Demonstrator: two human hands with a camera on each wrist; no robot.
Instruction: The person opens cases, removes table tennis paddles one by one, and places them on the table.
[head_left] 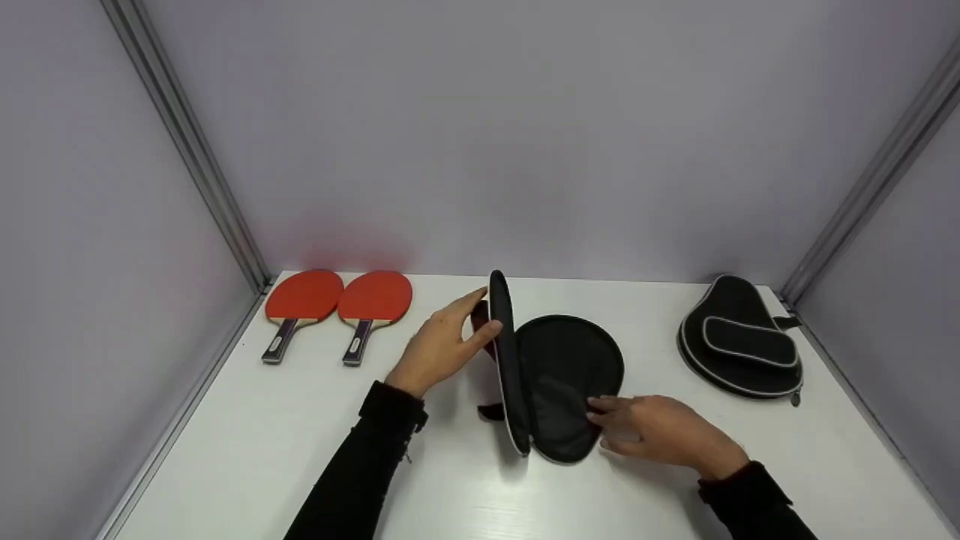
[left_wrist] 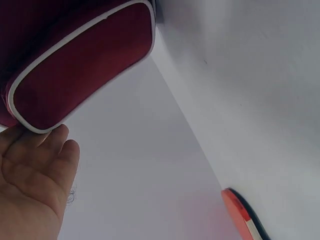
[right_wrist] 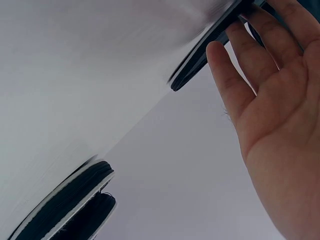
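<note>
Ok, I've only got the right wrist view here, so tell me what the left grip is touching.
Observer: The left grip is touching the raised half of the open case, which your view can't show you.
Operator: Now use the head view and report what lies further left, beyond that case.
Observer: Two red paddles lie there side by side.
</note>
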